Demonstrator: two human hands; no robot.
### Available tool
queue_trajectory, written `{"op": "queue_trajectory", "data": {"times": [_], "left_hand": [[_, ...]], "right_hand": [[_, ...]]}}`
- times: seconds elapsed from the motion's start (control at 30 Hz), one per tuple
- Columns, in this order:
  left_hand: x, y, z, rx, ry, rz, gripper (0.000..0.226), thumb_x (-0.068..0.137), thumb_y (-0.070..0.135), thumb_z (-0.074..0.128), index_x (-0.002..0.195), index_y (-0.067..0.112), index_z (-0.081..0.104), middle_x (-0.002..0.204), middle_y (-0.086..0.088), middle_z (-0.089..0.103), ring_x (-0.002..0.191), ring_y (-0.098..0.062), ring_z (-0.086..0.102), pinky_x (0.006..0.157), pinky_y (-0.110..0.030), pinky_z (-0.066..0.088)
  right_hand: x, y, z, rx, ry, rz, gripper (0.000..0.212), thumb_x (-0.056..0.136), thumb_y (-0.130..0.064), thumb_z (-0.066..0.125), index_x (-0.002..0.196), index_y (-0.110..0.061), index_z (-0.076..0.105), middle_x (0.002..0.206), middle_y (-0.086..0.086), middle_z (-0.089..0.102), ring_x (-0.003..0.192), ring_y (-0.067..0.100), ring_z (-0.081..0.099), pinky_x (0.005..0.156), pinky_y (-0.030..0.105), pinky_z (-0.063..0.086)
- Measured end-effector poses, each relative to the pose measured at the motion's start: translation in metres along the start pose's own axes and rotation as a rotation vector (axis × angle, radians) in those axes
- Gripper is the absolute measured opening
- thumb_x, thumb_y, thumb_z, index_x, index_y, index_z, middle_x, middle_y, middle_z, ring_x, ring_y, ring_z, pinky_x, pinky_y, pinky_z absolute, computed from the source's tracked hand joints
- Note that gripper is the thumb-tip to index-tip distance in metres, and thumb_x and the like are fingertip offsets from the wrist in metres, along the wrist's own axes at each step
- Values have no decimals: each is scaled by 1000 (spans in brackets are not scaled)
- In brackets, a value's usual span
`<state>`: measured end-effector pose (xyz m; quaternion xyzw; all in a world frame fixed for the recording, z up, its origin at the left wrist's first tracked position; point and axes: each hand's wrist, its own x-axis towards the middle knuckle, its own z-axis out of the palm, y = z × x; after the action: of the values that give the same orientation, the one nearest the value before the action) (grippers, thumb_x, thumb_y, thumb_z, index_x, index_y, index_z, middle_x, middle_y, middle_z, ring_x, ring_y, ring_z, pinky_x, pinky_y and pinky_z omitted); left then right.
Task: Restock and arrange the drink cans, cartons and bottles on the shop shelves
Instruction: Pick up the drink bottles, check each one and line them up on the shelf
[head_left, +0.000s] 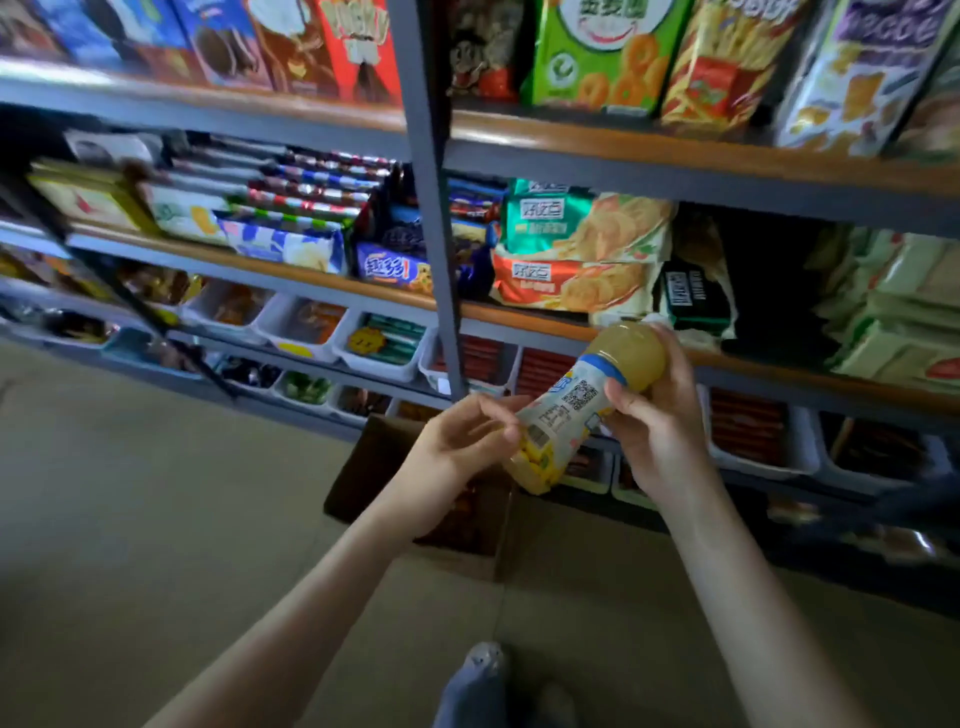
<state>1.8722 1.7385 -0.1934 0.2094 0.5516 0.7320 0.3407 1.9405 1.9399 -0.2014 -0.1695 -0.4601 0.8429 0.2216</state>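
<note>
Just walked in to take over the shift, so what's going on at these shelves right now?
A person holds a yellow drink bottle tilted in both hands, in front of the snack shelves. The right hand grips its upper part, and the left hand holds the lower end. The bottle is not on a shelf yet. A cardboard box sits on the floor just below the hands.

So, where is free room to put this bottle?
The dark gap on the middle shelf, between the black pack and the pale green packs, looks free. The floor left of the cardboard box is bare. Elsewhere crowded.
</note>
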Motion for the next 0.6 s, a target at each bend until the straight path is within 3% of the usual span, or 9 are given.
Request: {"op": "queue_trajectory", "data": {"times": [0.1, 0.17, 0.23, 0.3, 0.4, 0.5, 0.6], "left_hand": [[-13, -9, -25, 3, 147, -22, 12, 89, 18, 67, 77, 19, 65, 120, -8, 68, 113, -26, 64, 86, -37, 55], [-19, -13, -43, 30, 284, -11, 7, 86, 18, 63, 81, 13, 62, 106, -10, 72, 100, -26, 67, 85, -39, 54], [-21, -18, -61, 23, 402, -18, 8, 84, 18, 62, 82, 11, 60, 87, -8, 70, 82, -18, 65, 78, -33, 52], [-22, -20, -79, -10, 471, -55, 8, 84, 22, 61, 82, 14, 62, 80, -3, 68, 77, -14, 64, 76, -29, 52], [-22, -27, -113, 21, 459, -261, 28, 85, 44, 64, 103, 22, 63, 101, 3, 70, 95, -10, 66, 84, -31, 52], [-23, -37, -147, 17, 281, -563, 57, 82, 60, 61, 128, 28, 51, 121, -1, 65, 107, -18, 65, 88, -32, 53], [-14, -56, -169, -166, 376, -534, 65, 80, 60, 65, 129, 21, 50, 124, -10, 63, 106, -22, 67, 84, -32, 56]], "right_hand": [[12, 35, 11, 5, -78, 124, 91, 60, -7, 83, 139, -27, 43, 114, 4, 61, 100, 26, 62, 76, 41, 55], [18, 58, 19, 13, -112, 208, 93, 59, -8, 86, 139, -27, 43, 115, 7, 58, 99, 27, 63, 74, 40, 56], [24, 80, 28, 20, -101, 277, 85, 65, -4, 80, 139, -27, 43, 115, 8, 57, 96, 26, 66, 72, 37, 57], [31, 103, 38, 21, -78, 337, 77, 71, 1, 70, 137, -27, 45, 115, 9, 58, 96, 26, 67, 74, 39, 56], [44, 135, 55, 0, -6, 394, 70, 71, 4, 66, 131, -29, 48, 112, 8, 59, 91, 24, 69, 72, 39, 56], [56, 165, 69, 45, 39, 433, 69, 80, 5, 62, 137, -29, 44, 120, 13, 57, 94, 24, 70, 71, 36, 58], [68, 197, 82, 101, -4, 466, 72, 86, 1, 60, 143, -34, 36, 137, 21, 47, 113, 34, 62, 83, 42, 57]]}}
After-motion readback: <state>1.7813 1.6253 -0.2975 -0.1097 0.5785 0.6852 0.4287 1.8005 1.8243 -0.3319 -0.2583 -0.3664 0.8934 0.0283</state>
